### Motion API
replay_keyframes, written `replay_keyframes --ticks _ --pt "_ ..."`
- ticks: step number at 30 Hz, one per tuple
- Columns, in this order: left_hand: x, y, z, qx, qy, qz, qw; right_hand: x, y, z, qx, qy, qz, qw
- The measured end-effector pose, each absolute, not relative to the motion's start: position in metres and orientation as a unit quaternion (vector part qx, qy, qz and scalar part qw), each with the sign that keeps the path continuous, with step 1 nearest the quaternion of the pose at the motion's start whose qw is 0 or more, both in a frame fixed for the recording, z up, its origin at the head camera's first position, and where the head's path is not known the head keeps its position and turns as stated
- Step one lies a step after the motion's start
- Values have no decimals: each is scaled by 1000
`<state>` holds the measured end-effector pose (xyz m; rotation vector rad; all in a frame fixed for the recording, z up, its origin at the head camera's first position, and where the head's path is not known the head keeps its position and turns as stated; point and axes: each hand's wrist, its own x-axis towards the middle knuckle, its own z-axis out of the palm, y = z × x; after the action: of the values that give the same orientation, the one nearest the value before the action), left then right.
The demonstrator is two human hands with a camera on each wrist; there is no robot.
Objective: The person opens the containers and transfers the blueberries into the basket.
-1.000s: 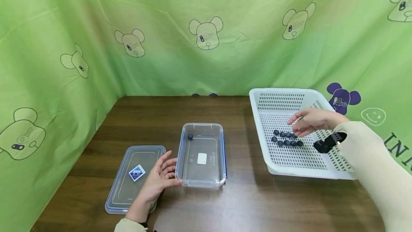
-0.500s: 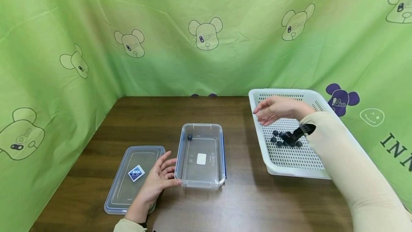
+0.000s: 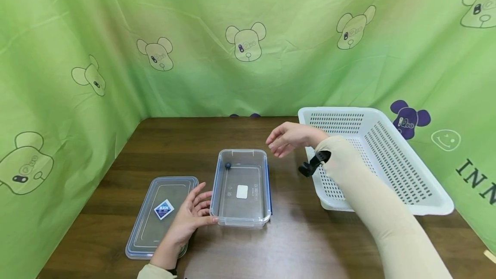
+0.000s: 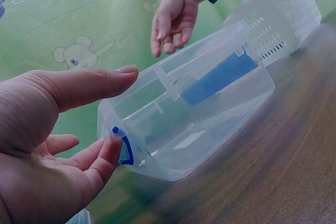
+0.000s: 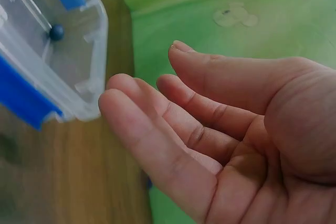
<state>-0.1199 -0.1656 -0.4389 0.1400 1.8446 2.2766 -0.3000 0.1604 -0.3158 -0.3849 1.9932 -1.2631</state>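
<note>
A clear plastic food container [image 3: 249, 210] with blue side clips stands uncovered mid-table. One blueberry [image 3: 227, 165] lies inside, near its far left corner; the right wrist view shows the same blueberry [image 5: 56, 32]. My left hand [image 3: 187, 218] rests against the container's left side, thumb at the near corner and fingers fairly straight; in the left wrist view its fingertips [image 4: 110, 142] touch a blue clip. Beyond the container's far right corner, my right hand [image 3: 288, 139] hovers in the air. Its fingers are loosely bent, thumb apart, with nothing visible between them.
To the left lies the container's flat lid [image 3: 151, 227] with blue edging and a diamond sticker. A white perforated basket [image 3: 410, 167] stands at the right, partly covered by my right sleeve [image 3: 372, 210]. Behind the table hangs a green curtain [image 3: 193, 85].
My right hand has moved left, out of the basket and toward the container. The blueberries seen in the basket earlier are now hidden by my arm. My left hand stays put.
</note>
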Motion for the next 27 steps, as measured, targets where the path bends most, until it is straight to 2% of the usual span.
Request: replay_keyframes --ticks 13,27 --pt "-119 -164 -440 48 627 771 97 -305 103 -349 -139 759 -480 416" --pt "-119 -164 -438 56 625 773 94 -295 51 -379 -102 778 -457 419"
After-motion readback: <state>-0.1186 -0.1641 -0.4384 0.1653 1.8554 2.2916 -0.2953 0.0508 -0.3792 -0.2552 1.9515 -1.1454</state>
